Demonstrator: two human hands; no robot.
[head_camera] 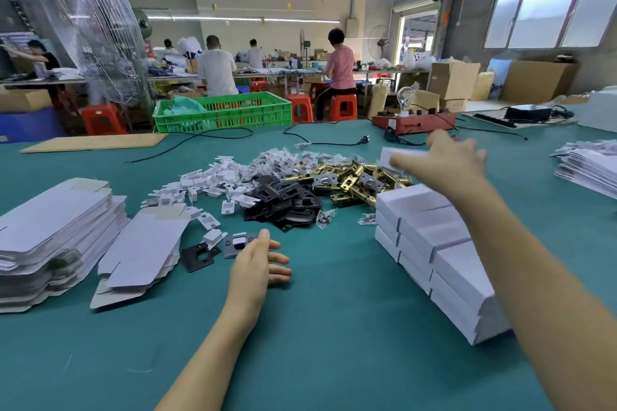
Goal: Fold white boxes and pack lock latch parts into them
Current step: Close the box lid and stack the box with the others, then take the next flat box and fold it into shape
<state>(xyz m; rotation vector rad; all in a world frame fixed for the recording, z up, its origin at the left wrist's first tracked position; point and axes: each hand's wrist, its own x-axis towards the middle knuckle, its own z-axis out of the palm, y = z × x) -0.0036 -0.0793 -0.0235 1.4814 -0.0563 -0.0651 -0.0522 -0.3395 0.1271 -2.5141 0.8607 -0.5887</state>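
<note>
Right hand (444,160) grips blurred white box (400,157), long axis left-right; left hand (257,260) relaxed, fingers straight, empty.

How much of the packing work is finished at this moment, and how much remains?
Done: closed white cardboard boxes are stacked on the green table. In hand: the right hand holds one more white box beyond that stack; the left hand is empty. Left: tall piles of flat white box blanks, brass latch bolts and black metal plates.

The left hand (255,262) lies low with fingers straight and relaxed, holding nothing. The right arm reaches far forward; the right hand (444,160), blurred, spreads its fingers.
</note>
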